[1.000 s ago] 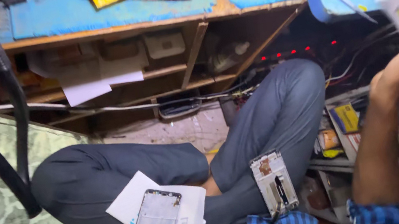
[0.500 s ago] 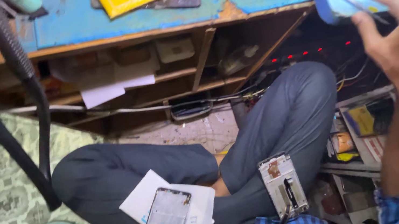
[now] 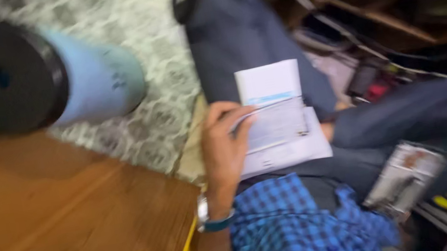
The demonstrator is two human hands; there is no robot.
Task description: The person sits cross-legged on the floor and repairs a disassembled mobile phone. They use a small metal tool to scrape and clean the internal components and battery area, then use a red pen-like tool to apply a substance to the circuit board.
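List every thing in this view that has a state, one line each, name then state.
Left hand: grip closed on the phone screen panel and papers.
Phone screen panel: held flat on the white papers over the lap.
White papers: stacked under the panel.
Pale blue bottle: lying tilted, black end toward camera.
Phone frame: resting on the leg.
Right hand: out of view.

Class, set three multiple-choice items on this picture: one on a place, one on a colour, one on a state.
1. Where do the white papers lie?
A on the person's lap
B on the wooden tabletop
C on the patterned floor

2. What colour is the shirt?
A red
B blue checked
C plain white

3. What is the left hand doing?
A hanging free
B holding a bottle
C gripping the papers

Key: 1 A, trouser legs lie under them; 2 B, blue squares show; 3 C, fingers curl over the papers' edge.
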